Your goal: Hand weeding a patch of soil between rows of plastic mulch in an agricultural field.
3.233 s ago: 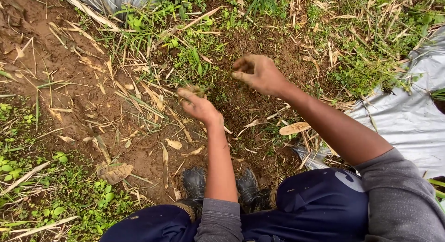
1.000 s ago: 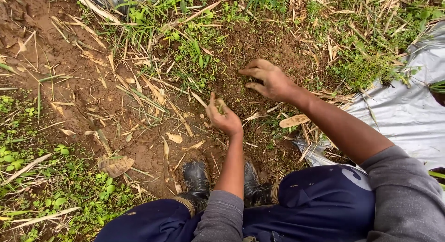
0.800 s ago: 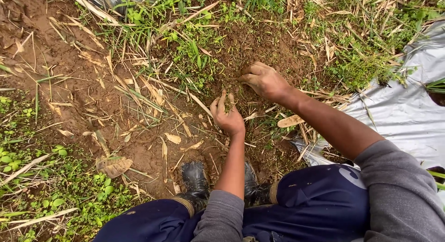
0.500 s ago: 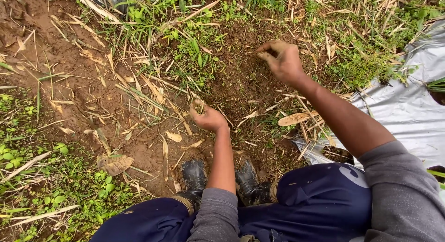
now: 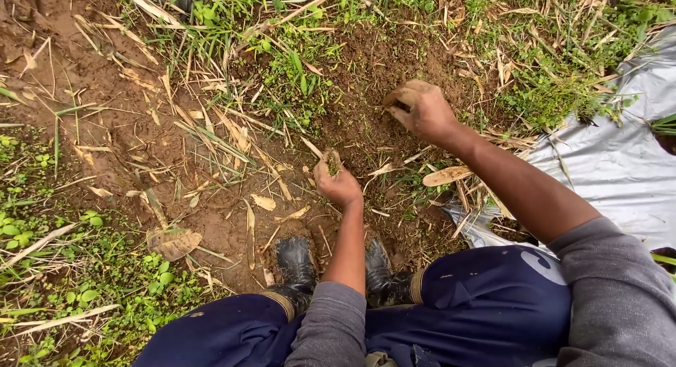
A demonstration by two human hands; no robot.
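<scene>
Since half a second ago your right hand (image 5: 421,112) has dropped from its raised spot back toward the dark soil patch (image 5: 366,128), while your left hand (image 5: 338,182) has barely shifted. You hold a small tuft of weeds (image 5: 331,161) in your left hand, fingers curled shut around it, the green and brown bits poking up above the knuckles, just above your boots (image 5: 296,263). That tuft looks light, limp and crumbly with earth; it will likely shed soil and tear if pulled by the tips, so a hold low at the roots seems the safer one. Your right hand is closed in a loose fist, thumb against the fingers; it seems to pinch a little soil or stem, but you cannot tell what, if anything, is in it. It hangs just over the dug soil, near a clump of green grass (image 5: 296,78). Around that, the ground is bare reddish-brown earth (image 5: 91,78) strewn with dry straw and pale dead leaves (image 5: 172,242), soft and probably damp, so footing may be slick. Low green plants (image 5: 84,296) crowd the near left edge. To your right a grey plastic sheet (image 5: 620,170) lies over the ground, its edge just beside your right knee. You squat outdoors, in dark blue trousers (image 5: 486,311) and grey sleeves.
</scene>
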